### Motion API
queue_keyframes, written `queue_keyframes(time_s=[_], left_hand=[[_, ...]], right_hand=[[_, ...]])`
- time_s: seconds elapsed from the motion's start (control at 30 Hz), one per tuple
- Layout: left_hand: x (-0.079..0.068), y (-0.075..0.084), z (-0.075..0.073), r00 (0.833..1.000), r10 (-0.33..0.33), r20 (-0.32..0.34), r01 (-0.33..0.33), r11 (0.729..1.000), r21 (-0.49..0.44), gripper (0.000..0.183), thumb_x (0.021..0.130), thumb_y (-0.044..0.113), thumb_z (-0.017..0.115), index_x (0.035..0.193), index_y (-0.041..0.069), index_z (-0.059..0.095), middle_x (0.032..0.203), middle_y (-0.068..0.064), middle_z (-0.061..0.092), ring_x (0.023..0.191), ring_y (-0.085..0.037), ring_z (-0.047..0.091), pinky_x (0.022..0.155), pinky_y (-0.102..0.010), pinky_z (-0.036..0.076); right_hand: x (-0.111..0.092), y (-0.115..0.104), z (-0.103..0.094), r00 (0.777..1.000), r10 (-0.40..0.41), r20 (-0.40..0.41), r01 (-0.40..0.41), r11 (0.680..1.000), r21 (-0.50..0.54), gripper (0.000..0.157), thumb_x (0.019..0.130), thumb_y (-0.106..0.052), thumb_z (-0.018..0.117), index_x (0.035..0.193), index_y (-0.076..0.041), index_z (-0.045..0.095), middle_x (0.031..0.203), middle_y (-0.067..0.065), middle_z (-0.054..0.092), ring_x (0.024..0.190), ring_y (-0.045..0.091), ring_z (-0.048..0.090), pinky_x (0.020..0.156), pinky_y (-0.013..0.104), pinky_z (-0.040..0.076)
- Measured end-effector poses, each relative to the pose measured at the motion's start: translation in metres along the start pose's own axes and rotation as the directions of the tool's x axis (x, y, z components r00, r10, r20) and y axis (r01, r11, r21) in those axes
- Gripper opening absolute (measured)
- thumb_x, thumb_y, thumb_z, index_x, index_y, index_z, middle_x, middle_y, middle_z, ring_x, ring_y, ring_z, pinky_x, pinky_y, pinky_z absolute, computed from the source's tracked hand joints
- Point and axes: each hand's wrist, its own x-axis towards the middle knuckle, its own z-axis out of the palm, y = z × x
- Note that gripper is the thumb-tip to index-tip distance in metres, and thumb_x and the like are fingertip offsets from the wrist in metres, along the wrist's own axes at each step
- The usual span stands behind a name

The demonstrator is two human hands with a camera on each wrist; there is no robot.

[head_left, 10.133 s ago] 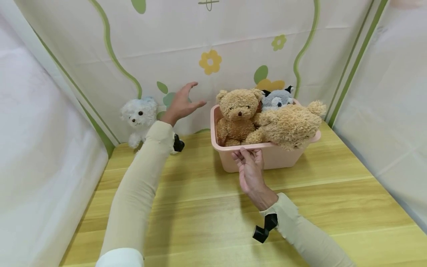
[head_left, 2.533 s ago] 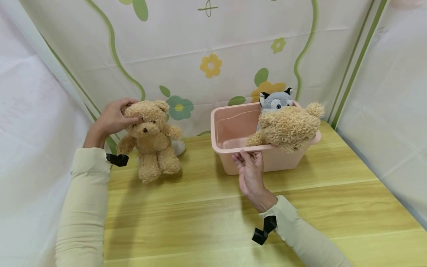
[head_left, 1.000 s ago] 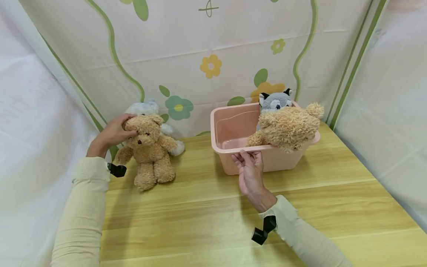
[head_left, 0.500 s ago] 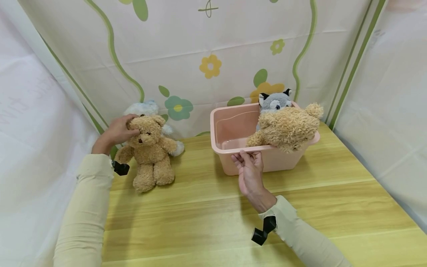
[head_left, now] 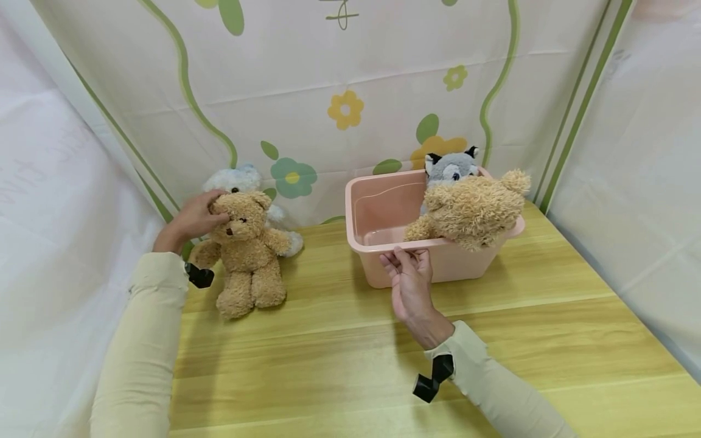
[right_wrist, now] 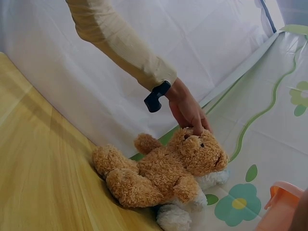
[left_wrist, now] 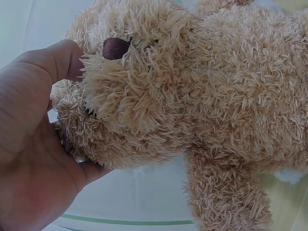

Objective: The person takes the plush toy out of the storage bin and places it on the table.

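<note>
My left hand [head_left: 191,218] grips a tan teddy bear [head_left: 246,252] by the side of its head. In the left wrist view the thumb presses near the muzzle of the bear [left_wrist: 144,86], with the other fingers behind the head. The bear faces forward, its legs down at the table, close before a white plush toy [head_left: 234,178] that it mostly hides. My right hand [head_left: 411,286] holds the front rim of a pink bin [head_left: 457,263], thumb on top and fingers curled below. In the right wrist view the bear [right_wrist: 163,168] leans back toward the white toy.
In the bin's right half sit a grey-and-white plush toy [head_left: 451,165] with black ears and a shaggy tan plush toy [head_left: 476,210] lying over the front rim. The wooden table [head_left: 350,365] meets a flower-printed cloth [head_left: 394,73] behind and white cloth at both sides.
Ten seconds ago the teddy bear sat in the bin's left half and my left hand was empty. The bear has since moved left and down before the white toy. My right hand has stayed on the rim.
</note>
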Motion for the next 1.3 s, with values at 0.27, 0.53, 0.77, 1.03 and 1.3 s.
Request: queue_keyframes(time_s=[0.27, 0.53, 0.77, 1.03, 1.3], left_hand=[[0.003, -0.006, 0.003, 1.000, -0.021, 0.003, 0.022, 0.999, -0.033, 0.070, 0.102, 0.025, 0.051, 0.158, 0.005, 0.013, 0.155, -0.032, 0.023, 0.129, -0.049, 0.038, 0.099, -0.066, 0.037], [0.003, -0.008, 0.003, 1.000, -0.013, -0.017, 0.013, 1.000, -0.001, 0.070, 0.104, 0.029, 0.047, 0.157, 0.002, 0.012, 0.146, -0.036, 0.031, 0.122, -0.051, 0.041, 0.096, -0.066, 0.038], [0.004, 0.000, 0.001, 0.999, 0.009, -0.051, -0.004, 0.995, 0.101, 0.069, 0.102, 0.033, 0.049, 0.153, -0.005, 0.021, 0.132, -0.035, 0.039, 0.117, -0.048, 0.041, 0.091, -0.064, 0.038], [0.009, 0.002, 0.004, 0.999, -0.001, -0.051, 0.008, 0.992, 0.128, 0.071, 0.100, 0.035, 0.049, 0.153, -0.004, 0.022, 0.136, -0.034, 0.038, 0.119, -0.049, 0.041, 0.093, -0.064, 0.037], [0.014, 0.004, 0.004, 0.999, -0.014, -0.041, 0.019, 0.991, 0.134, 0.072, 0.101, 0.038, 0.048, 0.154, -0.003, 0.022, 0.146, -0.035, 0.031, 0.131, -0.053, 0.030, 0.102, -0.067, 0.031]], right_hand=[[0.000, 0.001, 0.000, 1.000, 0.003, 0.000, -0.003, 1.000, -0.005, 0.011, 0.100, -0.001, 0.050, 0.102, -0.009, 0.043, 0.100, 0.004, 0.054, 0.084, 0.013, 0.061, 0.086, 0.026, 0.056], [0.000, 0.002, 0.001, 1.000, -0.003, -0.006, 0.003, 1.000, -0.004, 0.013, 0.100, 0.001, 0.050, 0.100, -0.011, 0.044, 0.098, 0.004, 0.054, 0.083, 0.013, 0.061, 0.085, 0.026, 0.056], [0.000, 0.001, 0.000, 1.000, -0.006, -0.006, 0.006, 1.000, -0.003, 0.012, 0.100, 0.000, 0.050, 0.101, -0.011, 0.044, 0.100, 0.004, 0.054, 0.083, 0.013, 0.061, 0.085, 0.026, 0.056], [-0.001, 0.001, 0.000, 1.000, -0.002, 0.001, 0.002, 1.000, -0.005, 0.012, 0.100, 0.000, 0.051, 0.101, -0.010, 0.043, 0.098, 0.004, 0.054, 0.083, 0.013, 0.061, 0.085, 0.026, 0.056], [-0.001, 0.000, 0.000, 1.000, -0.007, 0.001, 0.007, 1.000, -0.001, 0.011, 0.100, -0.001, 0.051, 0.102, -0.010, 0.044, 0.101, 0.004, 0.054, 0.083, 0.013, 0.061, 0.085, 0.026, 0.056]])
